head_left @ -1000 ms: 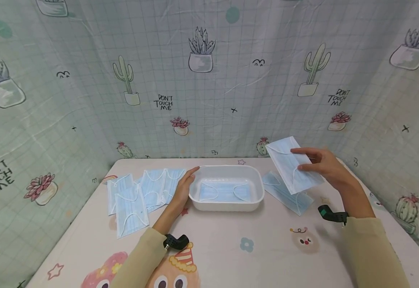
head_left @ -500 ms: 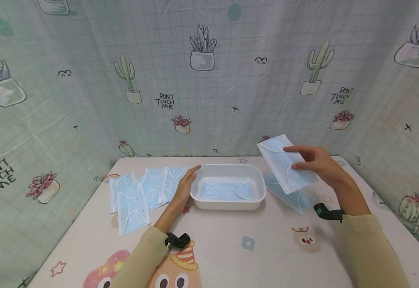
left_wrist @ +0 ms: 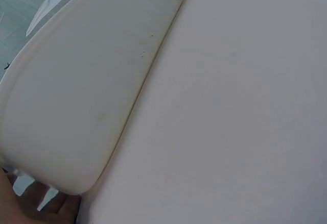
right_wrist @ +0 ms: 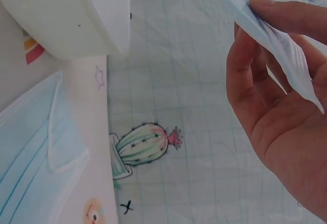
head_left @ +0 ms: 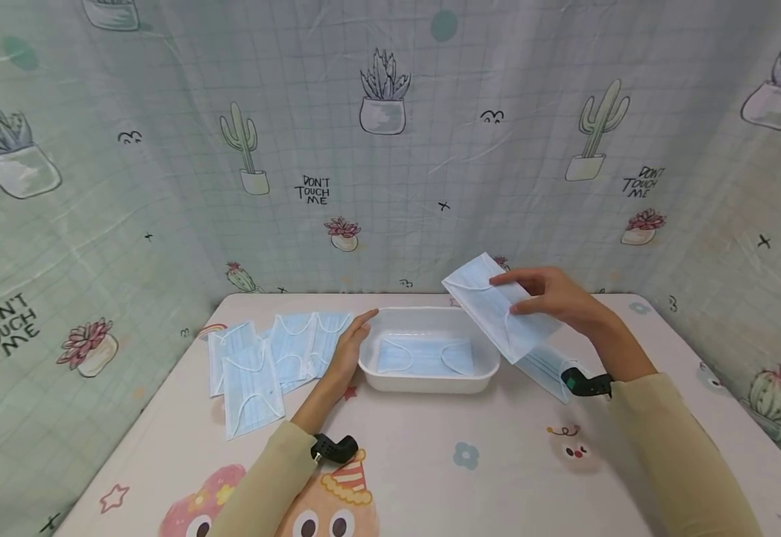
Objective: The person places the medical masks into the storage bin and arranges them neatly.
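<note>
My right hand (head_left: 551, 298) pinches a light blue face mask (head_left: 497, 309) between thumb and fingers, tilted in the air over the right end of a white plastic box (head_left: 430, 384). In the right wrist view, the thumb (right_wrist: 286, 16) presses on one face of that mask, with fingers behind it. Inside the box another face mask (head_left: 424, 358) lies flat. My left hand (head_left: 346, 350) rests against the box's left end, its fingers fairly straight along the wall. The left wrist view shows only part of this hand (left_wrist: 36, 203) beside the box.
Several face masks (head_left: 252, 388) lie overlapping on the table (head_left: 417, 462) left of the box. To its right, another mask (head_left: 544, 369) lies on the table, partly hidden by the held one. A patterned curtain (head_left: 283, 134) stands behind and at both sides.
My right hand has moved left with its mask, from above the mask on the right to the box's right end. The left hand and box have stayed in place.
</note>
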`<state>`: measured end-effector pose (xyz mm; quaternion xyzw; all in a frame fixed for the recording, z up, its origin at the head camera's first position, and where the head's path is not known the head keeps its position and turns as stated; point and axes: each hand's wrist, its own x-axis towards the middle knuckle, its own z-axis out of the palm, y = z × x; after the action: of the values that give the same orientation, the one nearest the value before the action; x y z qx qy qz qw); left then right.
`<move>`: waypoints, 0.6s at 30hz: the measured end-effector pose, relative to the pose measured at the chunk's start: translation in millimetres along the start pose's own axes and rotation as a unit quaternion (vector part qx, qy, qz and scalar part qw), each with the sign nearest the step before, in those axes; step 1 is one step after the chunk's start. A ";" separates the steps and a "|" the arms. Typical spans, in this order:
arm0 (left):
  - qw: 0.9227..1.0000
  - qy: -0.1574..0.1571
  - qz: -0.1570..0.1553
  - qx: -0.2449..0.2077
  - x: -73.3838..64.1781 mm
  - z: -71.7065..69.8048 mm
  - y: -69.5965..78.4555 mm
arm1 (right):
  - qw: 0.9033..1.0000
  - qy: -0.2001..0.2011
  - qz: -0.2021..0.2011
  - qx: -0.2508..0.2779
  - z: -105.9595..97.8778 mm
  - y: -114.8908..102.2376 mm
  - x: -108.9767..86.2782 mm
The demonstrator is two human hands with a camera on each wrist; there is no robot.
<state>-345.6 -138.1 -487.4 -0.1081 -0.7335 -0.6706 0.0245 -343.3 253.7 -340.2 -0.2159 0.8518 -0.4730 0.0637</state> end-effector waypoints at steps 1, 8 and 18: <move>1.000 0.000 -0.001 0.000 0.1 0.0 0.0 | 1.000 -0.006 0.001 0.000 1.4 -1.6 2.9; 1.000 0.002 -0.005 0.005 0.5 -0.1 -0.1 | 0.998 -0.047 -0.022 -0.038 11.8 -13.1 24.1; 1.000 0.009 -0.008 0.005 0.3 1.3 3.2 | 0.989 -0.133 -0.052 -0.044 19.5 -22.5 59.6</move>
<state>-345.1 -136.5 -484.3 -0.0964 -0.7375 -0.6679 0.0263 -383.9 202.7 -326.4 -0.3236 0.8432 -0.4053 0.1418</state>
